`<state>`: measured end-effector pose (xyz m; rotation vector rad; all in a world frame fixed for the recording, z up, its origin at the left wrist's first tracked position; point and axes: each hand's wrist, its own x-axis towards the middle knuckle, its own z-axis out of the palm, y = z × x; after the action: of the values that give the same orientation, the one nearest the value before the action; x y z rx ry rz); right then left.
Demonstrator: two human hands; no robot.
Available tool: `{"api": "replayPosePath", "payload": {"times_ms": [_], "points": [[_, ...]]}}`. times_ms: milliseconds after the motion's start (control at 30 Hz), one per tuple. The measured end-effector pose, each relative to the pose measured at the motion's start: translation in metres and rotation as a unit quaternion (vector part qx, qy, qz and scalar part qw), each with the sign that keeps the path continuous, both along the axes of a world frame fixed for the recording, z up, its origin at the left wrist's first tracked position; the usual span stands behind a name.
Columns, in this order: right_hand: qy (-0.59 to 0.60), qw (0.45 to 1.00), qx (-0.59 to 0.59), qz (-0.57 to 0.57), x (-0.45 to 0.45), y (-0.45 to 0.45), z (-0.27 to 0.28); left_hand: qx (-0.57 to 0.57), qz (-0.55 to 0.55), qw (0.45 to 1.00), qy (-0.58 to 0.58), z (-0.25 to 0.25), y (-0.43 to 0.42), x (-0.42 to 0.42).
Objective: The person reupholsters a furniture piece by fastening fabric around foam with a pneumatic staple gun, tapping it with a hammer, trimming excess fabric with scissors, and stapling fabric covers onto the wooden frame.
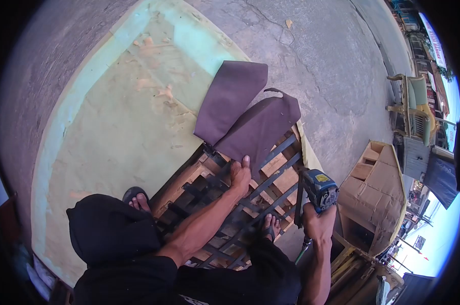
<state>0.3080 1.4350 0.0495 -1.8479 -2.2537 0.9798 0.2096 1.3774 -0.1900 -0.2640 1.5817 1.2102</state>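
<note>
Shows dark straps [280,148] interlaced over wooden frame [181,184]; carries purple fabric [260,127] across far end only, w/ near section uncovered. Cannot confirm any fastening. W/ L hand [241,175], pinches fabric's near edge, thumb on top, fingers curled. W/ R hand [320,223], grips blue power stapler [319,190] at right side, fingers wrapped approx. fully; cannot tell trigger pos.

Purple fabric [269,118] hides part of the webbed frame [274,163]; the bottom edge crops the right forearm [320,269].

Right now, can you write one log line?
left hand: on purple fabric | right hand: holding blue tool | underneath: wooden frame, black straps
</note>
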Motion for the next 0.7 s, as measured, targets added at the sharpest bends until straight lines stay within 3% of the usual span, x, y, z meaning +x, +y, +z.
{"api": "replayPosePath", "payload": {"times_ms": [33,100,167,233,300,367,400,467,500,533,567,633,700], "points": [[-0.039,0.998,-0.04,0.0,0.0,-0.004,0.006,-0.012,-0.009,1.0,-0.01,-0.005,-0.013,0.026],[0.029,0.999,-0.026,0.037,-0.019,0.006,-0.011,0.1,0.184,0.971,0.118,-0.03,0.0,0.035],[0.106,0.99,-0.032,0.093,-0.026,-0.002,-0.021,0.113,0.193,0.969,0.101,-0.034,-0.011,0.048],[0.014,0.977,-0.096,0.19,-0.066,-0.01,-0.044,0.086,0.056,0.994,-0.044,-0.053,-0.025,0.072],[-0.083,0.962,-0.183,0.186,-0.088,-0.016,-0.057,0.054,-0.113,0.982,0.143,-0.046,-0.068,0.132],[-0.034,0.969,-0.07,0.236,-0.06,-0.02,-0.101,0.055,-0.131,0.98,-0.142,-0.058,-0.115,0.201],[-0.036,0.966,-0.065,0.248,-0.053,-0.013,-0.108,0.061,-0.12,0.981,-0.14,-0.063,-0.093,0.188],[-0.004,0.985,-0.065,0.161,-0.023,-0.02,-0.108,0.034,0.073,0.995,-0.054,-0.048,-0.087,0.157],[-0.038,0.987,-0.06,0.147,-0.015,-0.017,-0.102,0.027,0.113,0.993,0.035,-0.033,-0.079,0.129],[0.013,0.991,-0.024,0.131,-0.013,-0.011,-0.103,0.036,0.147,0.979,0.139,-0.027,-0.059,0.085],[0.055,0.993,0.01,0.108,-0.005,-0.013,-0.103,0.04,0.132,0.978,0.159,-0.025,-0.051,0.054],[0.03,0.998,-0.008,0.046,0.001,-0.01,-0.102,0.035,0.117,0.98,0.157,-0.013,-0.053,0.048],[0.037,0.996,0.008,0.075,-0.016,-0.009,-0.102,0.063,0.169,0.982,-0.045,-0.018,-0.046,0.03]]}}
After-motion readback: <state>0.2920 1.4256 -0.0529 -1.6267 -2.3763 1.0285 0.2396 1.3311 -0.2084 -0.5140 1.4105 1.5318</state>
